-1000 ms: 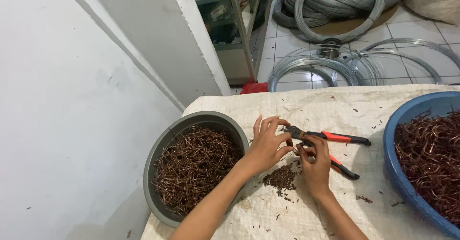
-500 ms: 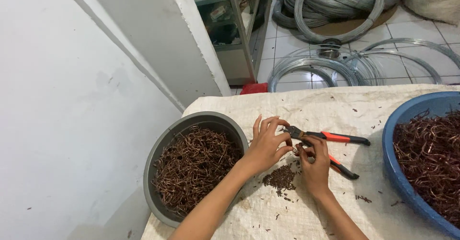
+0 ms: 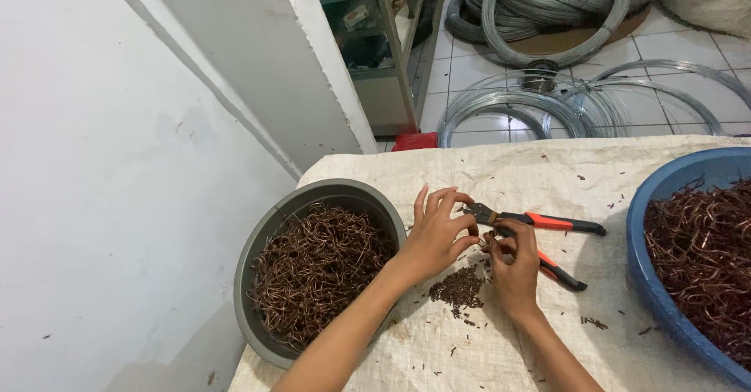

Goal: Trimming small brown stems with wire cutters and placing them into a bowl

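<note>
My left hand [image 3: 438, 235] pinches a small brown wire piece at the jaws of the red-and-black cutters [image 3: 540, 224], fingers spread above. My right hand [image 3: 514, 263] grips the cutters' lower handle, with the upper handle pointing right. Below the jaws lies a small pile of brown clippings [image 3: 460, 288] on the cloth. A grey bowl [image 3: 258, 243] full of brown bent wire pieces sits to the left of my left forearm. A blue tub [image 3: 645, 228] holding more brown wire stands at the right.
The table is covered with a whitish woven cloth [image 3: 508, 173]. Coils of silver wire [image 3: 547, 16] lie on the tiled floor beyond. A glass cabinet [image 3: 375, 40] and a white wall stand to the left. Stray clippings dot the cloth.
</note>
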